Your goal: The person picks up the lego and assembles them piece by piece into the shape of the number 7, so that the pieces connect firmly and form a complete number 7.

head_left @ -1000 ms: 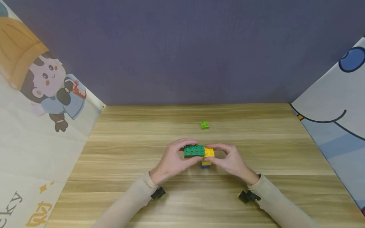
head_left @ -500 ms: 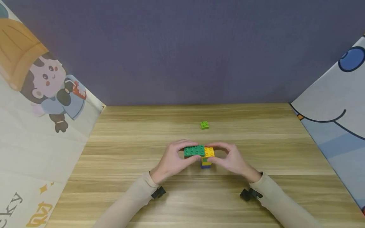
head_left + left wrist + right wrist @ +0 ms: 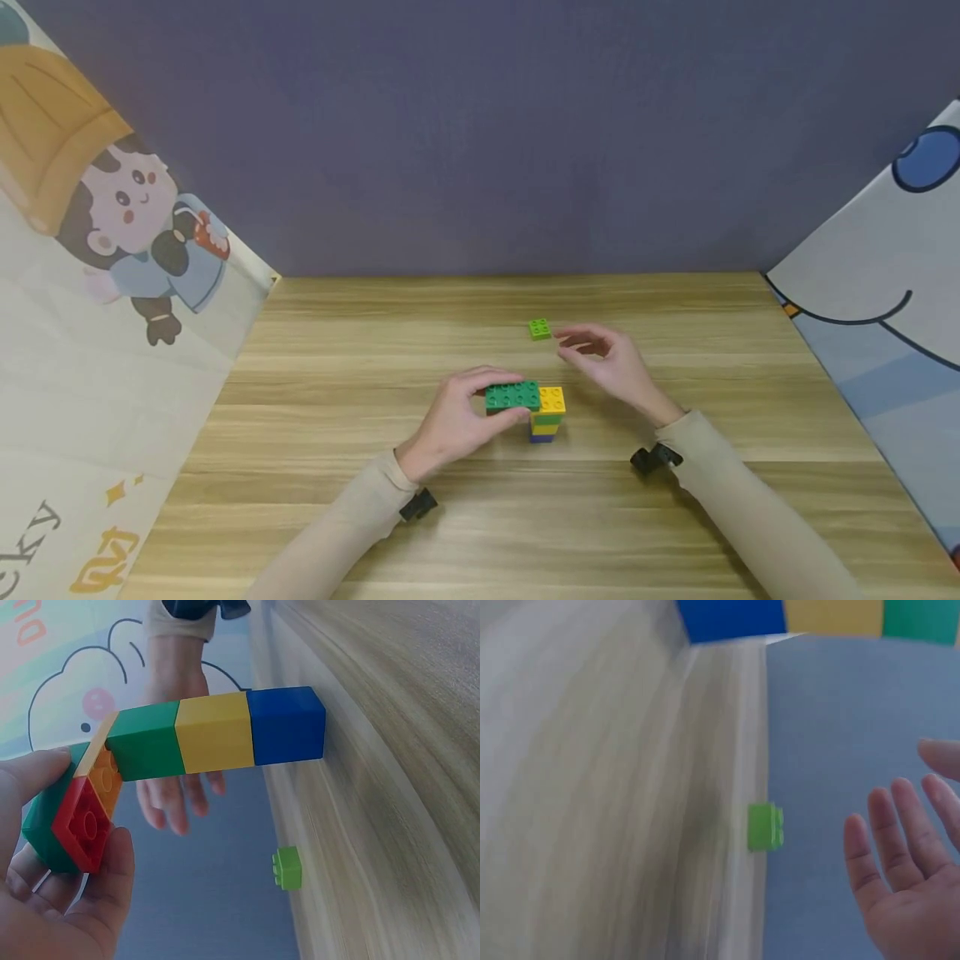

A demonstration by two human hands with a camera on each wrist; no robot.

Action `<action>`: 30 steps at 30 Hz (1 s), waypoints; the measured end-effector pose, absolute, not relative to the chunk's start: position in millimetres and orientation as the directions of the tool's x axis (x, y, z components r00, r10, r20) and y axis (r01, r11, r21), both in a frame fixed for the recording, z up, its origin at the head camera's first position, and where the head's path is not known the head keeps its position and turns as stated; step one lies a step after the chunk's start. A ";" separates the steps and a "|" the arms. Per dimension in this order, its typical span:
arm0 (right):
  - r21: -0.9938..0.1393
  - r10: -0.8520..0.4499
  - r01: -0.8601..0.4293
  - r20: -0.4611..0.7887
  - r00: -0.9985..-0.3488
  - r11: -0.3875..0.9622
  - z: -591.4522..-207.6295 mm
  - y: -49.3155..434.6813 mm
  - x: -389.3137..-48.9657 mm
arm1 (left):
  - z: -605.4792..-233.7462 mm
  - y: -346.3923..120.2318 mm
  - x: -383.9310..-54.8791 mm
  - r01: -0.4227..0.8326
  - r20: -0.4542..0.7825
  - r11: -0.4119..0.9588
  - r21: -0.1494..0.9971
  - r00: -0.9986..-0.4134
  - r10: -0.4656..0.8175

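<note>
My left hand point(image 3: 453, 421) pinches a long dark green toy brick point(image 3: 512, 396) between thumb and fingers. That brick overhangs to the left at the top of a tower, with a red piece point(image 3: 81, 825) under it and a yellow-orange piece point(image 3: 552, 400) beside it. Below stand a green brick point(image 3: 145, 740), a yellow brick point(image 3: 215, 731) and, at the bottom on the table, a blue brick point(image 3: 287, 725). Behind the tower, my right hand point(image 3: 611, 367) holds nothing, its fingers spread in the right wrist view. Just left of its fingertips lies a small lime green brick point(image 3: 539, 330), apart from them.
The wooden table point(image 3: 337, 333) ends at a dark blue-grey panel point(image 3: 480, 142) at the back. Printed panels with cartoon figures point(image 3: 150, 217) flank it left and right. A black wrist camera point(image 3: 656, 458) sits on each wrist.
My right hand has let go of the tower's yellow-orange top piece and moved away toward the lime green brick. The left hand keeps its hold on the dark green brick.
</note>
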State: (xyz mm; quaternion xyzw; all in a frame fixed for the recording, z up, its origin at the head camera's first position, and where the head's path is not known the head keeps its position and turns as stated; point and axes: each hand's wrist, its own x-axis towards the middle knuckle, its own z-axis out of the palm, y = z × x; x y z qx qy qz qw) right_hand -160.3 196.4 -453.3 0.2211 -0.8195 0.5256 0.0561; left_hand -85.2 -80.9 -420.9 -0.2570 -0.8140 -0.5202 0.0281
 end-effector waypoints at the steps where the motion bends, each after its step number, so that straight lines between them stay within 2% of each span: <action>1: -0.830 -0.301 -0.408 0.307 -0.903 0.379 -454.8 196.7 -164.6 | -420.8 -80.8 -85.2 0.445 0.309 0.328 0.833 -0.867 0.390; 15: -0.823 -0.291 -0.253 0.112 -0.950 0.509 -468.5 195.0 -210.5 | -420.3 -80.5 -85.6 0.428 0.291 0.324 0.844 -0.872 0.393; 30: -0.813 -0.280 -0.154 -0.011 -0.960 0.562 -483.8 183.3 -221.9 | -421.4 -88.9 -78.4 0.411 0.266 0.312 0.856 -0.869 0.416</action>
